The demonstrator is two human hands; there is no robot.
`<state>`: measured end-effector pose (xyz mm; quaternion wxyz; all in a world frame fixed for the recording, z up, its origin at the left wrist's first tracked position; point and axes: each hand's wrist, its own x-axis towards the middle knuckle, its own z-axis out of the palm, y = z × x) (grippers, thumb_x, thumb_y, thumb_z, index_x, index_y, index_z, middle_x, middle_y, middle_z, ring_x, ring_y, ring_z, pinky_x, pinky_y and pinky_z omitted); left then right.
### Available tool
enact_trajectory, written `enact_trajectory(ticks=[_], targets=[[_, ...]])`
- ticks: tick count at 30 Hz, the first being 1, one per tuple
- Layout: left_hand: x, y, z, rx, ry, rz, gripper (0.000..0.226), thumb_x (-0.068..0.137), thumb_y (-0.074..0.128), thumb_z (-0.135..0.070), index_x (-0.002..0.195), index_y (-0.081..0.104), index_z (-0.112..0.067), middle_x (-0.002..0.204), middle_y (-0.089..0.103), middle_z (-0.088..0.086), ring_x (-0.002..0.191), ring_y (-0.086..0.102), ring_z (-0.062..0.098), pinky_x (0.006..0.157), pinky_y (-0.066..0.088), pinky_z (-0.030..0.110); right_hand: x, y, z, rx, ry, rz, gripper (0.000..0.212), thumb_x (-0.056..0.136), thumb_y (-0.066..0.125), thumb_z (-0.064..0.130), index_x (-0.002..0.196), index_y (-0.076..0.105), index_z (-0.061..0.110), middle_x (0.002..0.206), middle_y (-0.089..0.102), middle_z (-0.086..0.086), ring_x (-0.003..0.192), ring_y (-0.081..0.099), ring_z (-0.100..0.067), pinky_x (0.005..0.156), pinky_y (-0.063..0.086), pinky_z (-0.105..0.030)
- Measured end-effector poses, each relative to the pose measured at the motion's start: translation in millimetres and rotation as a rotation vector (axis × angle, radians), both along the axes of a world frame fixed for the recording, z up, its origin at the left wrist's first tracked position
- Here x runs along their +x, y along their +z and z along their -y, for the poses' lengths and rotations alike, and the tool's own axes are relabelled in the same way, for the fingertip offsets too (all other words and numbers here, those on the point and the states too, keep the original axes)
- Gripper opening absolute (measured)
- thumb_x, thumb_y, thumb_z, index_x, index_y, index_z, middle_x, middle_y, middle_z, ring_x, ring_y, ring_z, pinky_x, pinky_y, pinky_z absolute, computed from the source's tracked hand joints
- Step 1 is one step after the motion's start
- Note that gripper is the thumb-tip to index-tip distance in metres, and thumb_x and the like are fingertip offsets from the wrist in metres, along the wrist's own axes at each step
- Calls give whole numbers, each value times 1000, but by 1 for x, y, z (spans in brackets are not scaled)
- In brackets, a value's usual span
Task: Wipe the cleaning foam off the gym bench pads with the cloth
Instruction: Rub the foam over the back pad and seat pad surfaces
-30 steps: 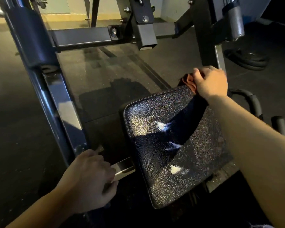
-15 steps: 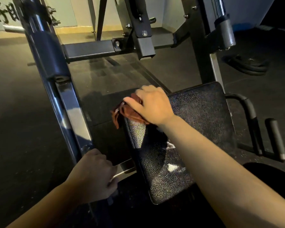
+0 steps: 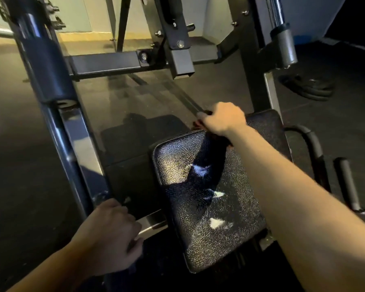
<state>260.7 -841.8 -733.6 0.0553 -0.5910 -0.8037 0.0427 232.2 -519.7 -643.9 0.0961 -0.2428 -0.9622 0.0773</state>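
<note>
Gripping the cloth [image 3: 198, 123] at the pad's [image 3: 236, 239] far edge, the right hand [image 3: 222, 119] is curled; foam [image 3: 216, 222] is seen nearer; a frame bar [image 3: 151, 221] is clasped by the left hand [image 3: 112, 232].

R hand [image 3: 221, 119] fisted, arm stretched fwd; L hand [image 3: 112, 232] low, fingers [image 3: 135, 243] curled, gripping.

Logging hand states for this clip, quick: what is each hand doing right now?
Left hand: closed, grip on the machine frame.
Right hand: closed, holding the cloth at the pad's far edge.
</note>
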Motion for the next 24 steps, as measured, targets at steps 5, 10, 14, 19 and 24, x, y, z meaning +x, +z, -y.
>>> enact_trajectory(ticks=[5, 10, 14, 19, 24], targets=[[4, 4, -1, -35, -1, -49, 32, 68, 49, -47, 45, 55, -25, 42, 48, -11, 41, 46, 9, 53, 48, 30, 8, -10, 87, -1, 336, -176, 49, 90, 45, 63, 86, 67, 19, 94, 69, -6, 96, 62, -29, 75, 45, -34], [6, 5, -2, -31, 4, -87, 33, 66, 48, -48, 44, 56, -25, 40, 47, -12, 39, 45, 6, 52, 46, 25, 28, -20, 52, 90, 347, -376, 45, 93, 49, 52, 77, 64, 12, 78, 63, -11, 83, 59, -34, 71, 45, -40], [3, 0, -1, 7, -3, -72, 32, 67, 50, -47, 44, 53, -25, 41, 46, -11, 41, 45, 6, 51, 46, 29, 57, -30, -15, 148, 93, -433, 39, 95, 50, 47, 99, 72, 15, 108, 69, -7, 98, 61, -32, 82, 46, -38], [3, 0, -1, 23, 4, -73, 35, 71, 47, -45, 43, 50, -25, 40, 46, -9, 41, 45, 9, 53, 45, 28, 75, -48, -22, -17, -121, -529, 34, 91, 59, 34, 117, 66, 13, 125, 52, -13, 114, 47, -34, 95, 41, -39], [6, 4, -3, 64, 26, -55, 35, 72, 45, -42, 42, 49, -25, 39, 46, -7, 39, 47, 10, 51, 42, 25, 87, -39, 41, -355, -87, -458, 34, 83, 60, 33, 112, 47, 22, 111, 56, -2, 101, 55, -25, 78, 37, -31]])
